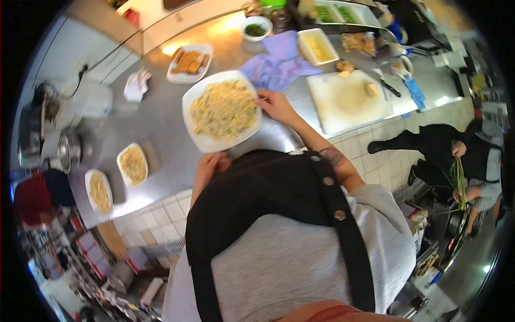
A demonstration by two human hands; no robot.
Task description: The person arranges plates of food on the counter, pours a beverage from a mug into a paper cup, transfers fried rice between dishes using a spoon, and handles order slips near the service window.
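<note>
A large square white dish (190,115) is heaped with pale yellow, shredded-looking food (224,110) flecked with green. It is at the counter in front of my body. My right hand (276,106) pinches the dish's right rim between thumb and fingers. Close below the near rim, my left hand (213,165) has its fingers curled; the apron partly covers it, and what it holds, if anything, does not show. Behind the dish lies a crumpled purple cloth (279,59). Left of that stands a white dish of orange-brown food (190,63).
Two small white dishes of similar pale food (133,165) (98,191) stand at the left. On the right are a cutting board (343,110), a knife (390,88) and a tray of yellow food (318,45). A co-worker (456,147) holding long green stalks is at far right.
</note>
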